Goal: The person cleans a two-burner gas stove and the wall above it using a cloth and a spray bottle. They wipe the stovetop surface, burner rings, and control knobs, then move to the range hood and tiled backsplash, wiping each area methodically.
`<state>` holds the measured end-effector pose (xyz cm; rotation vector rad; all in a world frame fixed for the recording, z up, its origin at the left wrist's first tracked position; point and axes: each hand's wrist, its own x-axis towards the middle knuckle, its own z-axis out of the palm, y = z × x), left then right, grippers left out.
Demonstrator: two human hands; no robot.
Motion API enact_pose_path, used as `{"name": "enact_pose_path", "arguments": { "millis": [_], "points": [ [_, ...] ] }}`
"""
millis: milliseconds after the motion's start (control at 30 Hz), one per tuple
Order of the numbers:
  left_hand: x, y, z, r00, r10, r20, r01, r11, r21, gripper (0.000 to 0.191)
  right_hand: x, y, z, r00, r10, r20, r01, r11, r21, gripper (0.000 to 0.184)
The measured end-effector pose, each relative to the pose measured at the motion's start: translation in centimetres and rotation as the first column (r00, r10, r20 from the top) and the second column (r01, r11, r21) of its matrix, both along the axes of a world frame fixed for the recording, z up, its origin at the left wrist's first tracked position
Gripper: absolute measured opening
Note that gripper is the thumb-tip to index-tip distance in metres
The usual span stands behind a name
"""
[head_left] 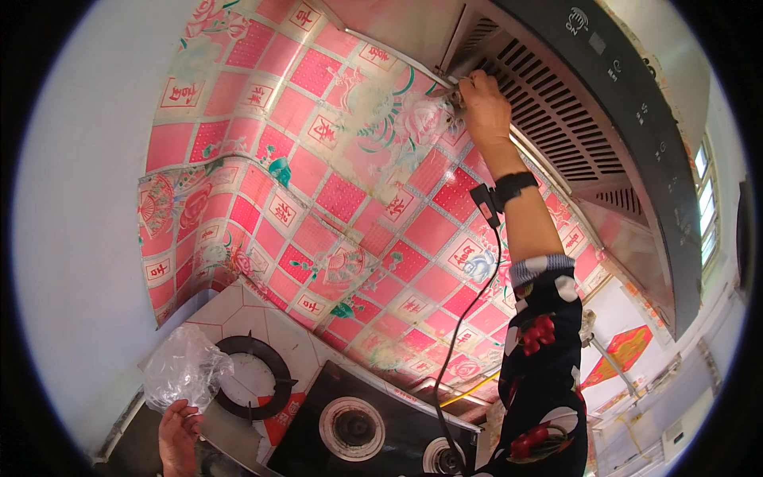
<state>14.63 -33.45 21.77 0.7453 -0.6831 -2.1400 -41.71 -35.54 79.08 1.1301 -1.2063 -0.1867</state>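
Up at the lower edge of a black range hood (620, 113), my right hand (486, 107) presses against the top of the patterned wall covering. A small greyish rag or pad (456, 96) shows at its fingertips, partly hidden by the fingers. Beside that hand is the hood's slotted metal grille (548, 113). At the lower left, my left hand (177, 438) has its fingers half curled. Those fingertips overlap the bottom of a clear, crumpled plastic bag (185, 366); whether they grip it is unclear. The pink checked wall covering (346, 197) has pale, faded or stained patches.
Below the wall stands a black gas stove (304, 438) with two burners (353, 428). A black pronged pan support (280, 358) lies on the tiled counter (238, 310). My right wrist carries a strapped device whose black cable (459, 325) hangs down. A yellow hose (471, 389) runs behind the stove.
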Motion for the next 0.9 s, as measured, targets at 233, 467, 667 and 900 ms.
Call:
{"name": "enact_pose_path", "arguments": {
  "millis": [233,467,667,900],
  "points": [
    [-0.3,-0.5,0.4,0.999,-0.016,-0.052,0.011,0.996,-0.094,0.053,2.2,-1.7,1.7,0.979,0.204,-0.015,-0.203,0.968,-0.149,0.050],
    [1.9,-0.6,-0.4,0.998,0.022,-0.066,-0.023,1.000,-0.011,0.050,3.2,-4.2,-2.7,0.791,0.476,0.385,-0.337,0.863,-0.375,0.048],
    [2.6,-1.3,-0.4,0.996,0.057,-0.062,-0.057,0.998,0.013,0.047,11.0,-5.0,-0.5,0.468,0.862,0.192,-0.723,0.499,-0.478,0.043],
    [2.2,-1.6,0.2,0.999,0.044,0.007,-0.044,0.999,0.015,0.048,10.6,-7.2,-0.6,0.363,0.924,0.120,-0.769,0.370,-0.522,0.056]
  ]
}}
